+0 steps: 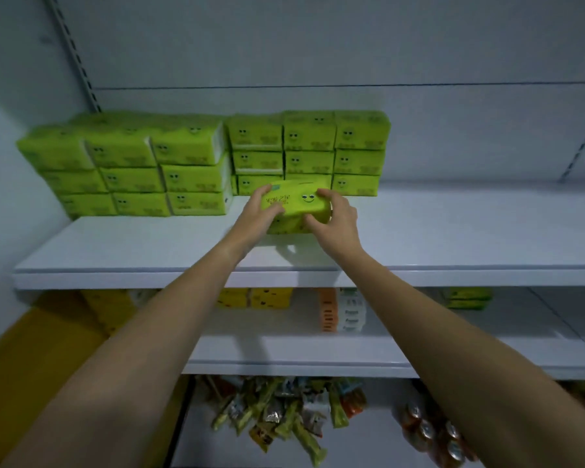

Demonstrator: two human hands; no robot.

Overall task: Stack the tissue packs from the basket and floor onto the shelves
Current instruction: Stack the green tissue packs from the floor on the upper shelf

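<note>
A green tissue pack (296, 201) with a smiling face is held just above the upper white shelf (453, 231), in front of the back row of packs. My left hand (259, 212) grips its left end and my right hand (335, 219) grips its right end, fingers curled over the top. Behind it stand stacked green tissue packs (309, 146), three high, with a nearer stack (129, 170) at the left. The basket and floor are out of view.
The upper shelf's right half is bare. On the shelf below sit yellow packs (254, 297), an orange-and-white pack (341, 310) and green packs (466, 298). The bottom level holds snack packets (284, 410) and cans (429, 430). A yellow surface (31, 366) is at lower left.
</note>
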